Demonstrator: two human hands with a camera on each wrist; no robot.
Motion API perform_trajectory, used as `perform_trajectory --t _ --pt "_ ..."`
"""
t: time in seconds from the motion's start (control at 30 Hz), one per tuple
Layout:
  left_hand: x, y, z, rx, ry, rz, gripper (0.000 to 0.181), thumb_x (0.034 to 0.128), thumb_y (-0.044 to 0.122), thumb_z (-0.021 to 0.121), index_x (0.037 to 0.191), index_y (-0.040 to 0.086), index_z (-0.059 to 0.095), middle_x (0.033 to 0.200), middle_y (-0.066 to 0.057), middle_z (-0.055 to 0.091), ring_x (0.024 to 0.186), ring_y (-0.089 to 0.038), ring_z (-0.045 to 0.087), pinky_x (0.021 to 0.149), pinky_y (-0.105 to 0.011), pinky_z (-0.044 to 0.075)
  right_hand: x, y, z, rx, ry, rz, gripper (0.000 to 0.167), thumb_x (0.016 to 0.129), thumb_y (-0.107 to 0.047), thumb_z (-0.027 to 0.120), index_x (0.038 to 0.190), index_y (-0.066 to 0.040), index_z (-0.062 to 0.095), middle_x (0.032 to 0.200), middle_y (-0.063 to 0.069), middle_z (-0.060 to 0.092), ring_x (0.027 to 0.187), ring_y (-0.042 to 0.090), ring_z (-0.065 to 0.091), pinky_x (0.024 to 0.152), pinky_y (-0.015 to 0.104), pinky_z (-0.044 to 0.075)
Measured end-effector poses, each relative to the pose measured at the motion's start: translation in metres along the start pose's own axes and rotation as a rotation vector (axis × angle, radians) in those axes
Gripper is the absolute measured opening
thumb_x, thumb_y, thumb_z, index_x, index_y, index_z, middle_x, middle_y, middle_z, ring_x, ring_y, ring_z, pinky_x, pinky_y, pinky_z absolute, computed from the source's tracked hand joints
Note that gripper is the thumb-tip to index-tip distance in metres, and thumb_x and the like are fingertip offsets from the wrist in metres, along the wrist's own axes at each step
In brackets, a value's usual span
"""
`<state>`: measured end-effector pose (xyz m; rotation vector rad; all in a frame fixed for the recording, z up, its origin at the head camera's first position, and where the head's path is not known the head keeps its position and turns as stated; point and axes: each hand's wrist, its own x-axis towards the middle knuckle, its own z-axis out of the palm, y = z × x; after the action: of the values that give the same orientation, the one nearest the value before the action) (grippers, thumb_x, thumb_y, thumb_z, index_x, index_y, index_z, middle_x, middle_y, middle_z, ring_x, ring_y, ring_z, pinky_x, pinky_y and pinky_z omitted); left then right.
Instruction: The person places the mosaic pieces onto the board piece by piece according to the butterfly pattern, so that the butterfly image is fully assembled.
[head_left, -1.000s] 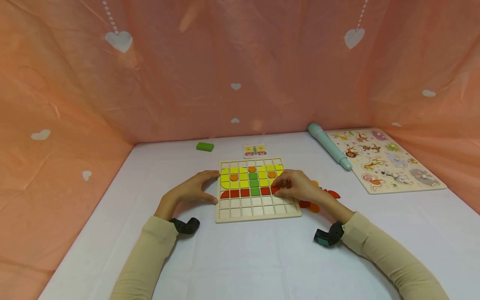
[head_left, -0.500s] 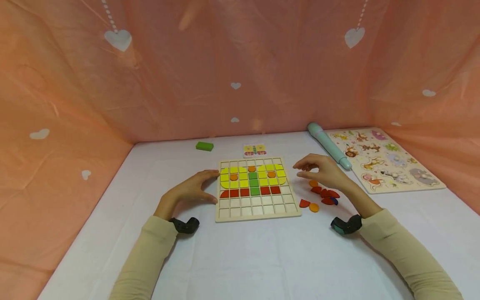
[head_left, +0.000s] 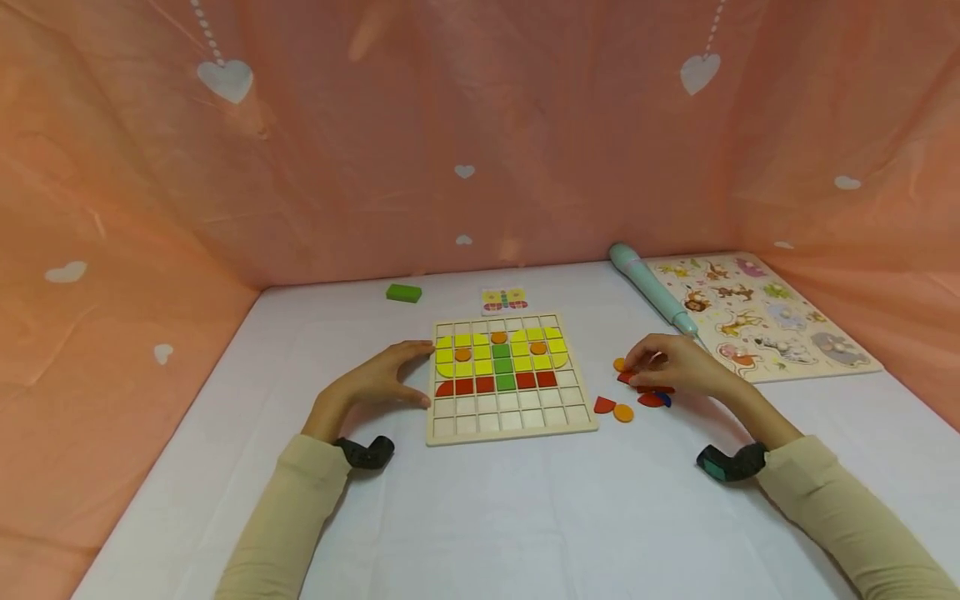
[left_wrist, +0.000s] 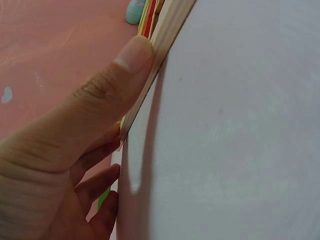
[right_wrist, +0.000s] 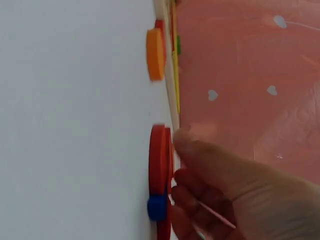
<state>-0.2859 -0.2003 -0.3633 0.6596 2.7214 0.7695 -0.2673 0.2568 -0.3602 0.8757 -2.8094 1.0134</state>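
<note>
A square wooden grid board [head_left: 513, 423] lies mid-table, filled in its upper part with yellow, green, orange and red tiles. My left hand [head_left: 378, 377] rests at its left edge, thumb and fingers spread; the left wrist view shows the thumb [left_wrist: 112, 80] against the wooden side. Over a loose pile right of the board, my right hand [head_left: 675, 364] has its fingertips at a red piece [head_left: 625, 377]. A thumb-to-finger gap shows in the right wrist view, beside a red piece [right_wrist: 157, 160] and a blue piece [right_wrist: 157, 207]. Contact is unclear there.
A small pattern card [head_left: 505, 300] lies behind the board, with a green block [head_left: 403, 293] to its left. At the right are a mint microphone-like stick [head_left: 652, 287] and an animal puzzle board [head_left: 780, 321]. An orange disc [head_left: 623, 413] and a red quarter piece [head_left: 603, 405] lie near the grid.
My right hand has left a red square on the board, moved right and come down at the loose pieces. The left hand has stayed at the board's edge.
</note>
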Motion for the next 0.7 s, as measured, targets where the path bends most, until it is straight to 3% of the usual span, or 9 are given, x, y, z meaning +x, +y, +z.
perform_trajectory --t 0.3,0.47,0.7 --pt "0.001 -0.002 0.001 0.013 0.004 0.012 0.093 0.068 0.038 0.082 0.144 0.01 0.036 0.15 -0.012 0.03 0.139 -0.032 0.021 0.113 -0.05 0.019 0.002 0.002 0.01 0.003 -0.002 0.014 0.018 0.077 -0.011 0.076 0.092 -0.008 0.067 0.089 -0.001 0.064 0.078 0.008 0.055 0.069 0.019 0.049" --pt "0.0 -0.001 0.0 0.012 -0.001 0.018 0.093 0.0683 0.037 0.082 0.144 0.008 0.036 0.15 -0.013 0.03 0.139 -0.033 0.021 0.112 -0.051 0.019 0.003 -0.002 0.014 -0.024 0.005 0.032 0.02 0.078 -0.017 0.076 0.093 -0.008 0.066 0.084 -0.002 0.063 0.072 0.009 0.053 0.064 0.019 0.047" --pt "0.0 0.0 0.0 0.004 -0.002 0.012 0.093 0.0685 0.036 0.082 0.144 0.009 0.036 0.15 -0.013 0.03 0.139 -0.032 0.021 0.113 -0.05 0.019 0.002 -0.006 0.012 -0.064 -0.015 -0.012 0.023 0.079 -0.013 0.074 0.099 -0.004 0.067 0.088 0.001 0.062 0.074 0.01 0.052 0.064 0.021 0.047"
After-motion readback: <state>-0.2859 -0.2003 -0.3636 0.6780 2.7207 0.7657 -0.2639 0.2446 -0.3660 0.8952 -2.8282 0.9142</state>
